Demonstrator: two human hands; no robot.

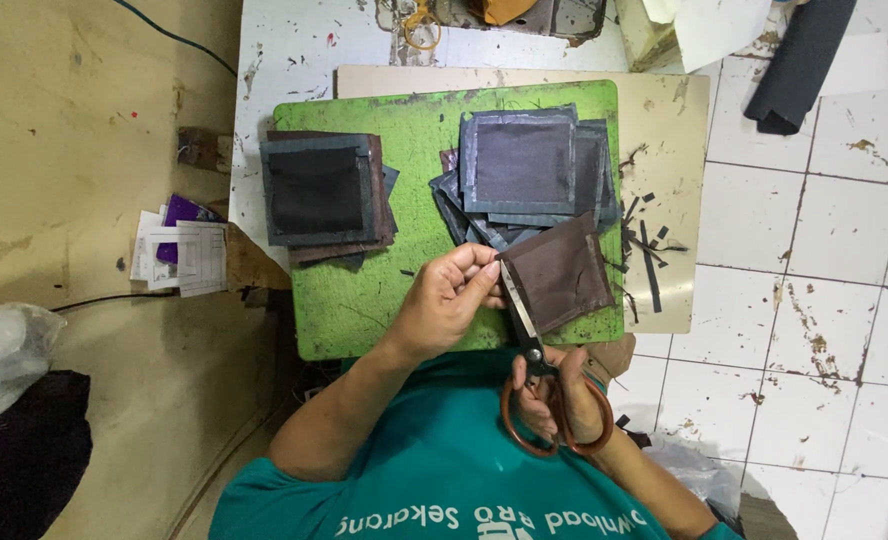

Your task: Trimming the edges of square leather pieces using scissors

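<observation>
The person wears a teal short-sleeved cotton T-shirt (444, 470), which fills the lower middle of the head view, toward six o'clock. A line of white printed lettering (484, 518) runs across the chest near the bottom edge and reads upside down from this camera. The sleeve on the left arm ends above the elbow, at about seven o'clock, its hem plain and unmarked. Both forearms are bare, with no watch, bracelet or glove showing. The left hand (451, 298) and the right hand (562, 400) show no rings that can be made out.
</observation>
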